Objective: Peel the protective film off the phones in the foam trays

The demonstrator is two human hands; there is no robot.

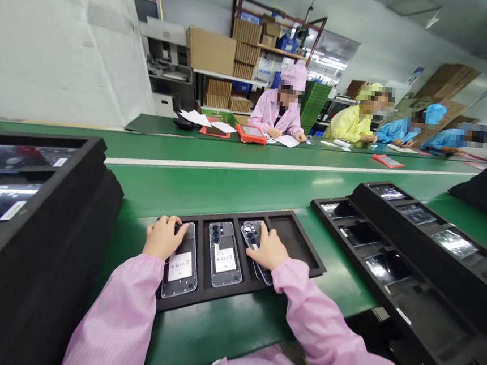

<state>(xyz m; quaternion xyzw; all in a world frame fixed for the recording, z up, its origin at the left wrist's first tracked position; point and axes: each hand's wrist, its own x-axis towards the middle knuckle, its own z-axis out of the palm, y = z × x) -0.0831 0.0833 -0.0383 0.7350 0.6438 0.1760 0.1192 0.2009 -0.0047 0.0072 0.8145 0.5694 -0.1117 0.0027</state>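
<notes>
A black foam tray with a row of slots lies on the green bench in front of me. My left hand grips the upper end of the leftmost phone, which lies back up with a white label. Beside it, the middle phone sits in its slot, untouched, its camera lenses at the top. My right hand has thumb and fingers around the right phone, which lies askew in its slot and is partly covered by the hand. The tray's rightmost slot holds no phone.
Stacked black trays with phones rise at the left. More phone trays stand at the right. Across the green bench, past a white line, co-workers sit beside red-edged items and papers.
</notes>
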